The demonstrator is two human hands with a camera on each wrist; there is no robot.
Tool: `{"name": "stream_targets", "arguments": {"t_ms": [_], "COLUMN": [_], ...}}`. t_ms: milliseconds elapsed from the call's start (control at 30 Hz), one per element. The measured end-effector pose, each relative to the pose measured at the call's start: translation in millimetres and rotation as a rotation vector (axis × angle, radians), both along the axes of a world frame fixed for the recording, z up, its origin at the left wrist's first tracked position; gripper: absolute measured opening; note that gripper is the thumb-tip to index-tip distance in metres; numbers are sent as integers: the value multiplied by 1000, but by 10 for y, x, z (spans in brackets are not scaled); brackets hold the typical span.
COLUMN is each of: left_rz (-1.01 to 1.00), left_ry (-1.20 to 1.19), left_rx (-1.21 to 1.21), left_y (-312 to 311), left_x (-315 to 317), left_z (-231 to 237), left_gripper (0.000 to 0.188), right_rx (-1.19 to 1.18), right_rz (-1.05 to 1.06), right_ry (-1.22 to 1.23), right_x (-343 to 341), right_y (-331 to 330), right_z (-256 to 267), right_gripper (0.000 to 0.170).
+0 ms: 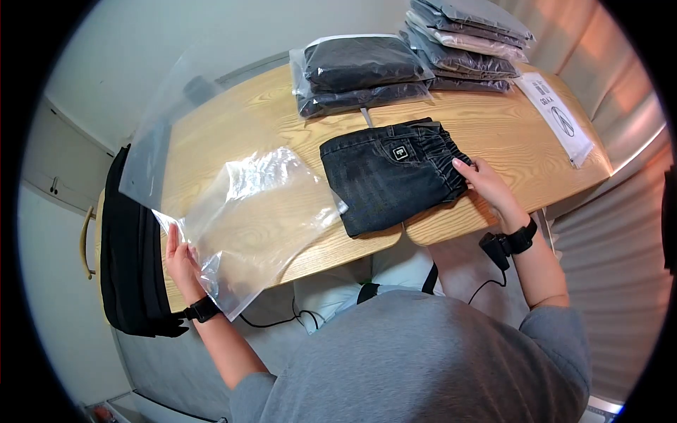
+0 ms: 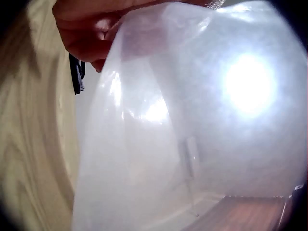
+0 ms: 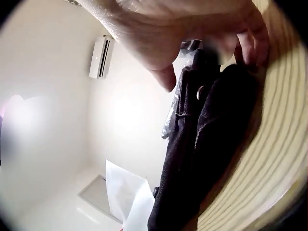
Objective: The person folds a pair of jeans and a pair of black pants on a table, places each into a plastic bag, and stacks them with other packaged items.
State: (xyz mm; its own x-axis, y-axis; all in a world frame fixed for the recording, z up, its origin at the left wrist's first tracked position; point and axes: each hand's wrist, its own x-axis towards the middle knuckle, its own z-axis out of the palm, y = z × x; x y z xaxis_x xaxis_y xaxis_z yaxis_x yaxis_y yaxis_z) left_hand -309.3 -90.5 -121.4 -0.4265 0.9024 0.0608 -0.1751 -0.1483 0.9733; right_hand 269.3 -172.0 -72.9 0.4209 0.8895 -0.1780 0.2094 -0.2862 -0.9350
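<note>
Head view: we see the left hand with its thumb and fingers clamped on the edge of a clear plastic bag, whose film rises above this grip and spreads to its right over the wood-grain tabletop. Black fabric lies to the left of the same hand. We find the right hand clamped on the elastic-waist end of the folded dark denim jeans, which extend leftward from that grip as far as the bag; a square logo patch marks their pocket. Beyond the right hand we note two stacks of bagged garments, the lower stack to the left of the taller stack, and a white printed packet farther right.

Left wrist view: we observe curled fingers at the edge of the film, which fills the space below and to the right of the grip; glare whitens much of it.

Right wrist view: we see the thumb on one side of the folded denim and the fingers on the tabletop side. The exact contact of the fingertips we cannot tell. Behind the hand we note a wall-mounted air conditioner.
</note>
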Motion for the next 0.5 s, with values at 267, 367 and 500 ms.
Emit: {"name": "stream_targets", "arguments": {"t_ms": [267,367,500], "left_rz": [61,-1,-84], "left_ry": [-56,-32,-122], "left_rx": [-118,-184,-143], "left_y": [-35,-80,-149], "left_x": [141,254,382], "left_z": [-218,-170,-113], "left_gripper": [59,55,54], "right_rx": [-190,-191,-289], "right_rz": [339,294,28], "right_ry": [181,329,215], "right_x": [90,91,334], "right_y": [187,162,123], "right_z": [-39,-49,133], "right_gripper": [39,35,29]}}
